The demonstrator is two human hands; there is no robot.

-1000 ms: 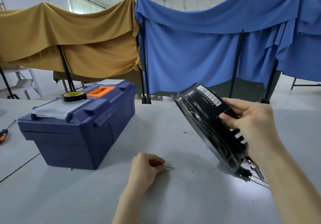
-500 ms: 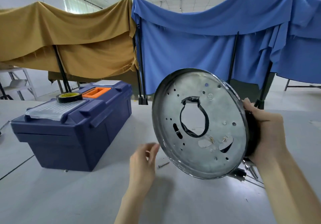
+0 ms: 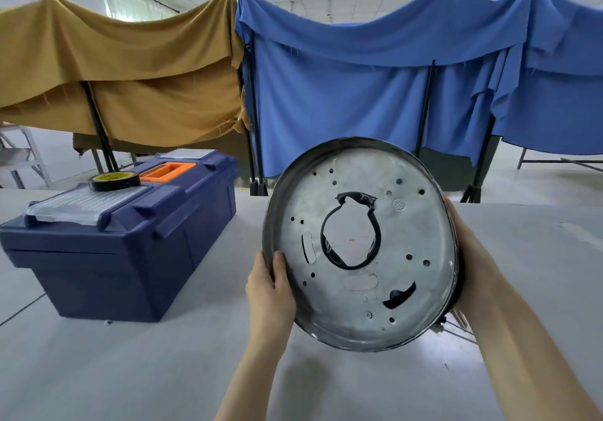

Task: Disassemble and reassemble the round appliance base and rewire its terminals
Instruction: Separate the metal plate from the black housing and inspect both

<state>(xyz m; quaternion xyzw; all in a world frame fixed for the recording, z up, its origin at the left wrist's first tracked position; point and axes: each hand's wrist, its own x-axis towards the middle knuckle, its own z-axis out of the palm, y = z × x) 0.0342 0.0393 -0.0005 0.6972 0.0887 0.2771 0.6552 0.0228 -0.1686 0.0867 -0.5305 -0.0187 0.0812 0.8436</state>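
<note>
Fingers of right hand (image 3: 473,257) hidden behind round base (image 3: 359,244), wires (image 3: 458,327) mostly hidden, stamped mark (image 3: 398,204) unreadable

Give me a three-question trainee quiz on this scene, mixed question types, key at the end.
1. True or false: the right hand alone holds the round base.
2. What rests on the blue toolbox? A) tape roll B) screwdriver C) pliers
3. Which hand's thumb lies over the base's metal face?
Key: 1 false; 2 A; 3 left hand.
</note>
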